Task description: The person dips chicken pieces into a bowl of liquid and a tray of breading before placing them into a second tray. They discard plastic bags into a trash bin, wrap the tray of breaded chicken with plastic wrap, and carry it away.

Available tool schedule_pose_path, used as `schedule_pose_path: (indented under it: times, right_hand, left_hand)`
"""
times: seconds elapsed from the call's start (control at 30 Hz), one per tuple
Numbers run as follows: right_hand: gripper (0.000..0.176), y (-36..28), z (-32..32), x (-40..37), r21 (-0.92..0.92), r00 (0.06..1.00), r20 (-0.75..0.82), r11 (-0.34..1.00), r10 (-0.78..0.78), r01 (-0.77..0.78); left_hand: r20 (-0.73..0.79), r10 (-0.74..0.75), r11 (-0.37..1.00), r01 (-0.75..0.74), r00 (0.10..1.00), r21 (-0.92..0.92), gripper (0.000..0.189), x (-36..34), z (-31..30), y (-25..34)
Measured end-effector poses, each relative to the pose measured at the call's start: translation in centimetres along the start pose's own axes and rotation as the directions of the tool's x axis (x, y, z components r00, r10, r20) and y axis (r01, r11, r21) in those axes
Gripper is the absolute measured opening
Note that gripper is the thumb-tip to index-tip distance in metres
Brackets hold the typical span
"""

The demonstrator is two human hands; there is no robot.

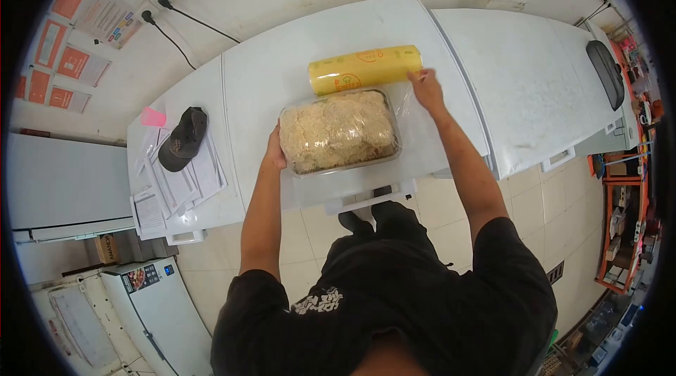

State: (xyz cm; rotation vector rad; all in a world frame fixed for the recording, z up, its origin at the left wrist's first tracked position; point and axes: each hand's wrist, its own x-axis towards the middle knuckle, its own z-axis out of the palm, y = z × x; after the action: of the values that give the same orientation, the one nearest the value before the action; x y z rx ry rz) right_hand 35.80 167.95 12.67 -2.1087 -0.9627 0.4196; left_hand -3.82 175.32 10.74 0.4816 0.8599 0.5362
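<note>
Black shirt (394,305) at lower centre. Left hand (274,154) against noodle tray (352,163), finger state cannot be told. Right hand (426,91) pinches end of cling-film roll (365,68). Advice: brace tray, draw film taut and level.

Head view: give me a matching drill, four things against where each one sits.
1 yellow roll of cling film
2 clear tray of pale shredded food
3 dark cap
4 right hand

a on the printed sheets of paper
b at the roll's right end
c beyond the tray, on the white lid
d under clear film, left hand against its side

Pairs: 1-c, 2-d, 3-a, 4-b
</note>
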Motion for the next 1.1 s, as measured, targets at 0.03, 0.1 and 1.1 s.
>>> schedule_pose_path:
  times: [0.03,0.1,1.1]
  right_hand:
    - [0.053,1.0,0.5,2.1,-0.002,1.000,0.009,1.000,0.004,-0.003]
    - [0.056,2.7,1.7,5.7,-0.047,0.990,-0.118,0.996,-0.079,0.074]
    - [0.045,-3.2,-15.3,2.3,0.354,0.503,0.864,0.741,-0.025,-0.571]
  left_hand:
    - [-0.025,-0.026,1.000,0.026,0.999,0.002,0.055,0.2,0.1,0.2]
    - [-0.067,-0.125,0.990,0.129,0.990,0.060,0.052,0.8,-0.8,2.0]
    - [-0.088,0.182,0.882,-0.123,0.979,0.455,0.041,-8.5,21.0,5.7]
